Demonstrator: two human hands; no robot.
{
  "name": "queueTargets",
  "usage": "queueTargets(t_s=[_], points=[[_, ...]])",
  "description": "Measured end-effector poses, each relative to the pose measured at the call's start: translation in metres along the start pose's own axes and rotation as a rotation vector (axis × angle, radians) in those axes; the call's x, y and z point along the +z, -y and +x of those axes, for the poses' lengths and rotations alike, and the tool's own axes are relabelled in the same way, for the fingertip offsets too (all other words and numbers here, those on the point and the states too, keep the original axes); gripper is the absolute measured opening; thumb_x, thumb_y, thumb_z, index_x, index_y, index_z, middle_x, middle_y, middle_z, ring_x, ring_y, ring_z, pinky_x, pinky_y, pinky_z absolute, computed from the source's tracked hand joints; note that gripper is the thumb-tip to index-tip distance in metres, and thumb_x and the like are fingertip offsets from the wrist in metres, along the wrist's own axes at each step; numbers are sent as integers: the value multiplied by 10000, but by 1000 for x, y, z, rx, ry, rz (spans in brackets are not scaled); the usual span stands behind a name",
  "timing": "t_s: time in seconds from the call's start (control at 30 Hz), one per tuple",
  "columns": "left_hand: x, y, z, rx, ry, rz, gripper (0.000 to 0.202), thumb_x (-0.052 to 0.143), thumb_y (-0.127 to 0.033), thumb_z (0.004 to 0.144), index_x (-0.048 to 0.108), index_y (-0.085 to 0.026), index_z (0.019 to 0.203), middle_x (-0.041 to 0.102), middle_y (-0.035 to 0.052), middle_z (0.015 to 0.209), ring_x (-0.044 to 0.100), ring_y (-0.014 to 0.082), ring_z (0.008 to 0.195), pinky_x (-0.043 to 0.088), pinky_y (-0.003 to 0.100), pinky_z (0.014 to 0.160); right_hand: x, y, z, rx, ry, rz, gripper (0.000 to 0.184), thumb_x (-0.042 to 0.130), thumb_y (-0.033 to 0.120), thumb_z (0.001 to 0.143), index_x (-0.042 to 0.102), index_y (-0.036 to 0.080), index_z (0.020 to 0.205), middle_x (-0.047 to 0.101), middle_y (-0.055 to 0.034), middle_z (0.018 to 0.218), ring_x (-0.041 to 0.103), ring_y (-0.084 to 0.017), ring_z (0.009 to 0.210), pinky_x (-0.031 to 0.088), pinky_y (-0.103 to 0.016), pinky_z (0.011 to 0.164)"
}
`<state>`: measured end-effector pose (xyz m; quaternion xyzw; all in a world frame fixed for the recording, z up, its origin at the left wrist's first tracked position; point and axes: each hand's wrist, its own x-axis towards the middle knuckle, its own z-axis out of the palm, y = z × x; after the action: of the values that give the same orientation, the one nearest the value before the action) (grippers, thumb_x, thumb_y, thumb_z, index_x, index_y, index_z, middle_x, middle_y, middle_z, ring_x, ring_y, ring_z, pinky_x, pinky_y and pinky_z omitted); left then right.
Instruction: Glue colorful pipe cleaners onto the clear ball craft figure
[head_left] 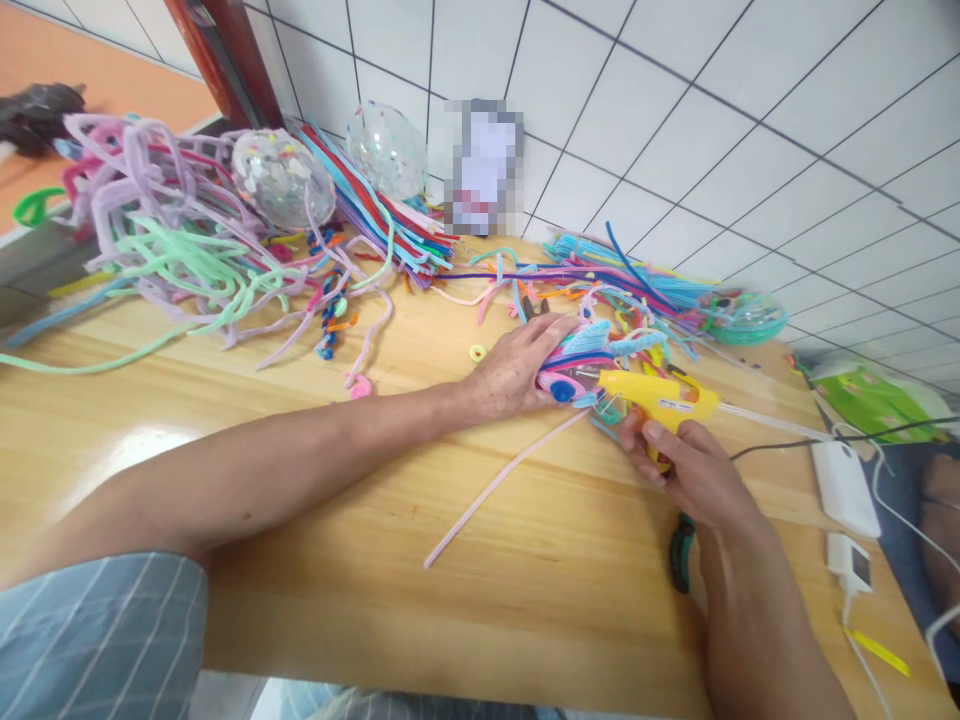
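A small pipe-cleaner piece (581, 365) lies mid-tabletop, pinned flat under the left hand (517, 375), whose grip is released and pressing, likely to steady it. Just right, the right hand (694, 465) is clenched around a yellow glue gun (660, 398), nozzle aimed at the piece. A loose pink stem (495, 487) lies nearer; tangled pipe cleaners (180, 240) pile far left on the tabletop (375, 560).

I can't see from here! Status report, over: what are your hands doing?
Right hand gripping yellow glue gun, nozzle at the pipe-cleaner piece. Left hand pressing that piece onto the table. Loose pink pipe cleaner just beside.
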<state>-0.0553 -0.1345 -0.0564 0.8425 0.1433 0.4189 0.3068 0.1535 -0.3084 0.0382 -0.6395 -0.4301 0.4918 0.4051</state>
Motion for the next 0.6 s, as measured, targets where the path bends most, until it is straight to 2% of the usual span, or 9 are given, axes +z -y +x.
queueTargets(t_s=[0.3,0.6], points=[[3,2,0,29,-25,-1,900,851,-453,920,425,-197,1670,566,231,1641,563,392,1555,478,580,1304,-2,0,-2,-5,-39,40,531,928,724,776,744,232,852,645,-4,768,411,-80,487,282,-272,445],[3,3,-1,36,-20,-1,908,844,-488,933,415,-209,1683,555,222,1649,556,384,1561,485,573,1302,1,-1,0,-2,-26,41,488,908,682,816,723,233,868,641,-10,769,398,-91,490,252,-294,430]])
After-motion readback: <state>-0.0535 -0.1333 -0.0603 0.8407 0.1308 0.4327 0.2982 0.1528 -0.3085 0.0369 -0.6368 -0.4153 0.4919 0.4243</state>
